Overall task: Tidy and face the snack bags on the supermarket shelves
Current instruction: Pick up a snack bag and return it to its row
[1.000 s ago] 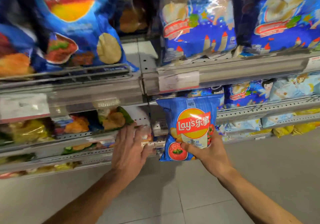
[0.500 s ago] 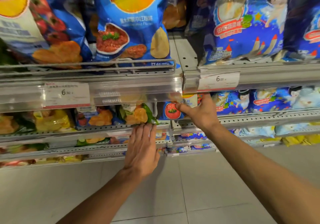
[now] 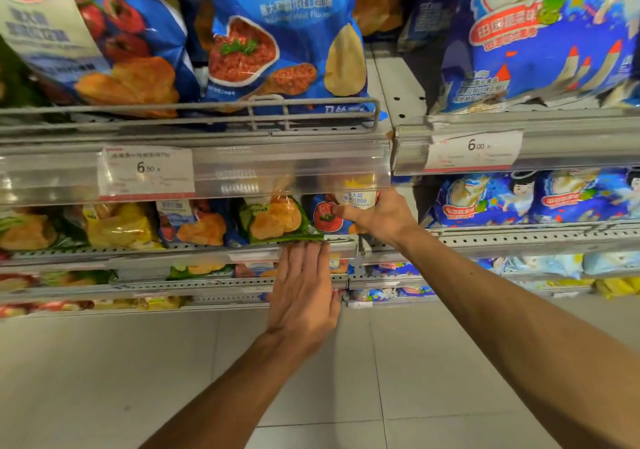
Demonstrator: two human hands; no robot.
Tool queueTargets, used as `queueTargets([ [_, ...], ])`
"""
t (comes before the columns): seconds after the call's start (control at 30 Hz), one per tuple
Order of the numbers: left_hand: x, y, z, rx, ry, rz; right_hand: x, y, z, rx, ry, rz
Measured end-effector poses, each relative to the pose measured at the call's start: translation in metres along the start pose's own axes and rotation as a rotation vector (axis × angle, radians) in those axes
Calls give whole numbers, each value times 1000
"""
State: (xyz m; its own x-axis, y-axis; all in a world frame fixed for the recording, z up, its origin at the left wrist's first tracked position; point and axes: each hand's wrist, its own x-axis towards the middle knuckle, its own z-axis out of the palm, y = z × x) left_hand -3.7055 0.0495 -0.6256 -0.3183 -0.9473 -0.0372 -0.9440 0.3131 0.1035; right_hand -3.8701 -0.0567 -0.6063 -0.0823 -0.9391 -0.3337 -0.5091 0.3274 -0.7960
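Note:
My right hand (image 3: 377,216) grips a small blue Lay's bag (image 3: 327,214) with a tomato picture, holding it in the second shelf just under the clear price rail; the rail hides the bag's top. Left of it sits a green chip bag (image 3: 273,220), then a blue one (image 3: 194,225) and a yellow one (image 3: 121,225). My left hand (image 3: 303,292) lies flat with fingers together, its tips touching the front edge of that shelf (image 3: 173,258) below the green bag.
Large blue Lay's bags (image 3: 284,50) stand behind a wire guard (image 3: 311,116) on the upper shelf. Blue cartoon snack bags (image 3: 540,39) fill the right bay, with more bags (image 3: 519,199) below. Price tags (image 3: 147,171) sit in the rails. Grey floor tiles (image 3: 104,379) lie below.
My right hand has carried the small Lay's bag from in front of the shelves up into the second shelf. My left hand rose to the shelf edge. The view has moved closer.

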Motion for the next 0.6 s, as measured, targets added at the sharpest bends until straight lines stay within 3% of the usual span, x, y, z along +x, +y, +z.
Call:
queueTargets([
  [0.6,-3,1,-4,-1,-3,21,-14,0,-7,-139,13,22],
])
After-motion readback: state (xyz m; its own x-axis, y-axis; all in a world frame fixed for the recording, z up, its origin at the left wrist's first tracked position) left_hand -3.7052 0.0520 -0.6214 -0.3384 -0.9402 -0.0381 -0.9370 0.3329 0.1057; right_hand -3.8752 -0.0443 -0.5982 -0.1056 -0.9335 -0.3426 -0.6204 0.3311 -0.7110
